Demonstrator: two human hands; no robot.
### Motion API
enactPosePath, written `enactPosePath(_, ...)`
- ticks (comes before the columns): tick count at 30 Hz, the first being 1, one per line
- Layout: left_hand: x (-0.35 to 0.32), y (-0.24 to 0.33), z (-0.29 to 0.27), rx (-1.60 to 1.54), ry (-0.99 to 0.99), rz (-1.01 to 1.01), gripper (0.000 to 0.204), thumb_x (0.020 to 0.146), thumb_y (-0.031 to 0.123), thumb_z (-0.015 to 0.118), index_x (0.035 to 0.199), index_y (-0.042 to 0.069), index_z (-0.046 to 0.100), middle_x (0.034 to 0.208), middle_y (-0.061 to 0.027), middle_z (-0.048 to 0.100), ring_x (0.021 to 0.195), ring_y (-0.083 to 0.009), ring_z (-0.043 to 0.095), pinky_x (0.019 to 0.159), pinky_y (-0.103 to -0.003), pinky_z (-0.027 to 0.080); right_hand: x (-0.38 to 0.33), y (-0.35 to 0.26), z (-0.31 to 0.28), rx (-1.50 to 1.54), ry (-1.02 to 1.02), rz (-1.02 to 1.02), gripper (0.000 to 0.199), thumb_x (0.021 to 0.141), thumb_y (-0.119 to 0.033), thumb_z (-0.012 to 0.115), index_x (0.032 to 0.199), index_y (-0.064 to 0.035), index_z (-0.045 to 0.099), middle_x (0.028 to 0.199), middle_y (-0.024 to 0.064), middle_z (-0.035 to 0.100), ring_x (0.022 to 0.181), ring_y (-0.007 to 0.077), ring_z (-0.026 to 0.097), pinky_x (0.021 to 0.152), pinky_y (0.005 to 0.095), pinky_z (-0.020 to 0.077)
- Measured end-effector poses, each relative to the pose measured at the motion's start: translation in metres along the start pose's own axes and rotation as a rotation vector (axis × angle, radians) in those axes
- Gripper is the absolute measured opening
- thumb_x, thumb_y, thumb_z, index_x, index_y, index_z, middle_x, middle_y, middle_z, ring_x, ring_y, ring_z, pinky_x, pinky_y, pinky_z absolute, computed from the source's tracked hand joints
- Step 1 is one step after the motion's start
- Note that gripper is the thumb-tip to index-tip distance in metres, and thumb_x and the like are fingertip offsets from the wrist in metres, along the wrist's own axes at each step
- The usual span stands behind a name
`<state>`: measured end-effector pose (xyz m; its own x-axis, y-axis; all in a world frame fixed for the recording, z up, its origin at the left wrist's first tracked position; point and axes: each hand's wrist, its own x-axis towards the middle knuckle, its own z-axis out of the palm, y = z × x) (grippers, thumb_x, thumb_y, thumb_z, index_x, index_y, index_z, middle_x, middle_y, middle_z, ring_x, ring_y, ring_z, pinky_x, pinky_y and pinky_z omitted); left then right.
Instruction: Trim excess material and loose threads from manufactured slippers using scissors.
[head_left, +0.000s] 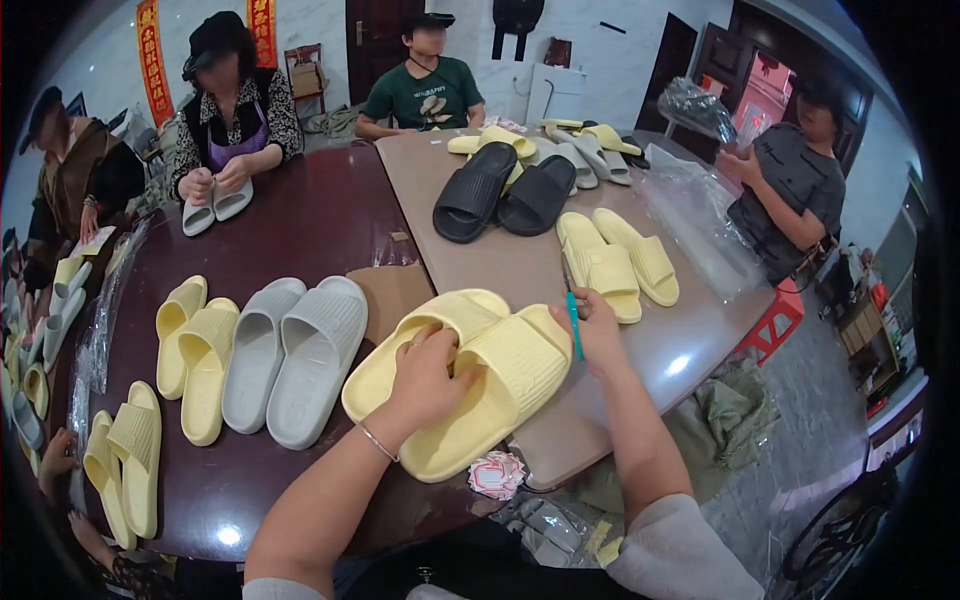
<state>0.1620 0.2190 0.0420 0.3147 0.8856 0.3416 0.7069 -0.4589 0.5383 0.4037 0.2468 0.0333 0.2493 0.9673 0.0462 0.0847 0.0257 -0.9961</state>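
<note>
In front of me is a pair of pale yellow slippers (525,360), side by side with their toes pointing away to the right. My left hand (428,375) grips the pair, fingers tucked under the strap of one and thumb in the opening of the other. A slim tool with a teal handle (574,325) and a thin tip stands upright in my right hand (602,338), whose fingers close round it beside the slippers' toes. What the tip does is too small to make out. Red-and-white paper tags (497,475) lie in a pile below the slippers.
Grey slippers (318,350) and smaller yellow pairs (208,385) stand to the left on the dark table (330,200). On the brown board (420,185) are black slippers (475,195) and another yellow pair (610,270). Clear plastic (700,230) lies at right. Several people sit around.
</note>
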Motion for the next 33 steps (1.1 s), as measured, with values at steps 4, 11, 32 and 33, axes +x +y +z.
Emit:
enactPosePath(4,0.001,-0.013,0.007,-0.023,-0.042,-0.092,0.03,0.074,0.02,0.069,0.091,0.002,0.053,0.086,-0.0138,0.055,0.082,-0.0315,0.057,0.079,-0.04,0.041,0.005,0.017,0.009,0.05,0.042,0.051,0.044,0.081,-0.017,0.072,0.114,0.0026,0.051,0.095,0.0106,0.062,0.084,0.0136,0.059,0.071,0.0258,0.0491)
enactPosePath(11,-0.001,-0.02,0.003,-0.452,0.058,-0.191,0.02,0.083,0.018,0.062,0.093,0.004,0.053,0.089,-0.0098,0.057,0.087,-0.026,0.057,0.08,-0.038,0.044,0.002,0.031,0.022,0.24,0.106,0.066,0.043,0.082,-0.021,0.072,0.112,0.0018,0.051,0.091,0.0111,0.064,0.077,0.0137,0.06,0.067,0.0259,0.0494)
enactPosePath(32,-0.039,-0.027,-0.071,-2.122,0.208,-0.086,0.058,0.089,0.044,0.055,0.136,0.013,0.043,0.133,-0.0102,0.05,0.118,-0.0258,0.052,0.096,-0.041,0.047,0.012,0.056,0.032,-0.463,-0.028,-0.288,0.051,0.071,-0.021,0.079,0.115,-0.01,0.056,0.082,0.0085,0.062,0.075,0.0158,0.059,0.067,0.0297,0.0479)
enactPosePath(33,-0.032,-0.028,-0.072,-2.12,0.207,-0.091,0.058,0.089,0.044,0.054,0.136,0.013,0.043,0.133,-0.0102,0.049,0.118,-0.0258,0.052,0.096,-0.041,0.047,0.011,0.052,0.032,-0.464,-0.028,-0.282,0.051,0.071,-0.021,0.079,0.115,-0.01,0.056,0.082,0.0085,0.062,0.075,0.0158,0.059,0.067,0.0297,0.0479)
